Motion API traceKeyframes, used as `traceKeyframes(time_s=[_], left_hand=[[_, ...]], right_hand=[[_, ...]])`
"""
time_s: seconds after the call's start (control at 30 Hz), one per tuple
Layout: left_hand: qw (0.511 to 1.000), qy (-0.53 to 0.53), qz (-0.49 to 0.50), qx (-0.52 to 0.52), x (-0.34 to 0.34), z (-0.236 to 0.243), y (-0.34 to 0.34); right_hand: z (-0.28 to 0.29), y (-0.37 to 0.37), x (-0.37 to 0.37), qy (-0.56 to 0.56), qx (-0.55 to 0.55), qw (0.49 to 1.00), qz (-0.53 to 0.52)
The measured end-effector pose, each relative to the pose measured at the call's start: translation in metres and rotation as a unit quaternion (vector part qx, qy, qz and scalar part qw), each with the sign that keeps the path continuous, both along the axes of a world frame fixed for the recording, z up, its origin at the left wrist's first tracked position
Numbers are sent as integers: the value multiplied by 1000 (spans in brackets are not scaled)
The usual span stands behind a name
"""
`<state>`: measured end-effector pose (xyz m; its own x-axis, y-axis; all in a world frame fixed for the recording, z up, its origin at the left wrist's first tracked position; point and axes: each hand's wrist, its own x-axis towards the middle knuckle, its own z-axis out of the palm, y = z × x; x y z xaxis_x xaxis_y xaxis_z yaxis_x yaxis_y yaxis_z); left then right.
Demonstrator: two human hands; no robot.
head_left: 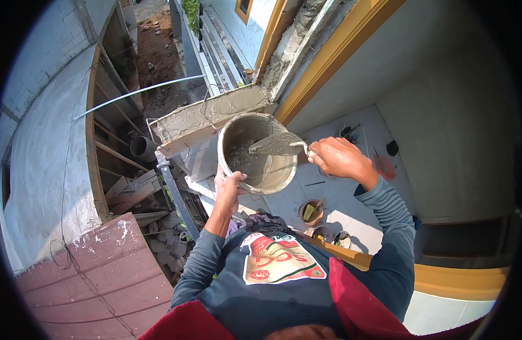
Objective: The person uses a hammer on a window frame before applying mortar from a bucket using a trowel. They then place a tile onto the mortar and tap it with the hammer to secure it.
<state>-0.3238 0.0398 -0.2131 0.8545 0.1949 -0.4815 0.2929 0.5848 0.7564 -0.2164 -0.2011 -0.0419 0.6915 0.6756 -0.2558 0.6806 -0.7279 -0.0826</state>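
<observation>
My left hand (pixel 229 186) grips the near left rim of a round bucket (pixel 283 182), its thumb over the edge. Grey wet mortar (pixel 242 160) coats the bucket's bottom and walls. In my right hand (pixel 343 160) is the handle of a pointing trowel, fingers wrapped round it. The trowel's blade (pixel 278 144) lies across the bucket's mouth, smeared with mortar, its tip toward the left. Just beyond the bucket runs a ledge (pixel 215 115) of wet mortar between boards, with a bent wire over it.
Far below on the tiled floor (pixel 351 212) stand a brown bucket (pixel 311 212) and several small containers. A yellow-orange frame (pixel 343 54) rises at the right. Left are a maroon roof (pixel 96 277), rubble (pixel 167 241) and a thin pale pipe (pixel 139 90).
</observation>
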Motion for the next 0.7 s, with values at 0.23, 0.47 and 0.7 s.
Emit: traceKeyframes(time_s=[0.23,0.47,0.7], left_hand=[[996,-67,13,64,-14,13,2],[973,-55,10,223,-28,2,6],[969,-4,1,245,-43,8,10]], right_hand=[[-73,62,17,-222,-107,964,96],[-60,84,59,41,-155,980,121],[-116,32,41,483,5,872,-79]])
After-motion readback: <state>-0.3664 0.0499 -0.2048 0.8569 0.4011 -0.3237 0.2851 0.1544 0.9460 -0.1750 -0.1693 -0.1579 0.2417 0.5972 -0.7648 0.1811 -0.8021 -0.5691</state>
